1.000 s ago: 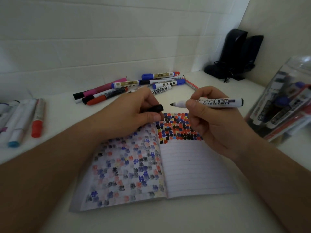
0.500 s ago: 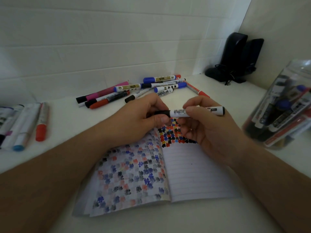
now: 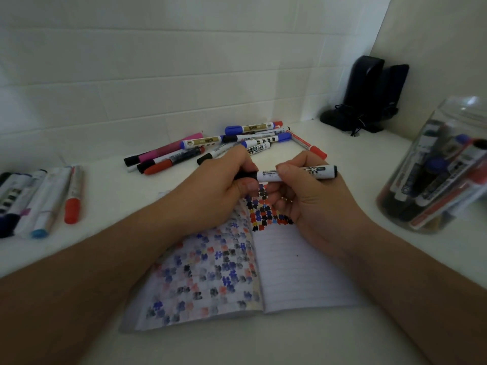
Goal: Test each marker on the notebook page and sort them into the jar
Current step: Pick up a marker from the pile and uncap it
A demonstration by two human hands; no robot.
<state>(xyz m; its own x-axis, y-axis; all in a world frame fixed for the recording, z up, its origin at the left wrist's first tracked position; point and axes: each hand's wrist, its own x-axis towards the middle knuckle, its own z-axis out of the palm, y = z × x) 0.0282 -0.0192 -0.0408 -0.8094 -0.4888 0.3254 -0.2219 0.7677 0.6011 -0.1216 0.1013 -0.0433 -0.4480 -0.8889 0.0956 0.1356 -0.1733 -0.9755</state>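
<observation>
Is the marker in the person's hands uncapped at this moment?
No: the black cap, gripped by the left hand, sits on the end of the marker that the right hand holds above the notebook.

Two bare forearms are showing, one entering from the lower left of the frame and one from the lower right. No sleeves are covering them. The left hand (image 3: 216, 191) and the right hand (image 3: 308, 198) are wearing no gloves; short, unpainted nails are showing on the fingers.
</observation>
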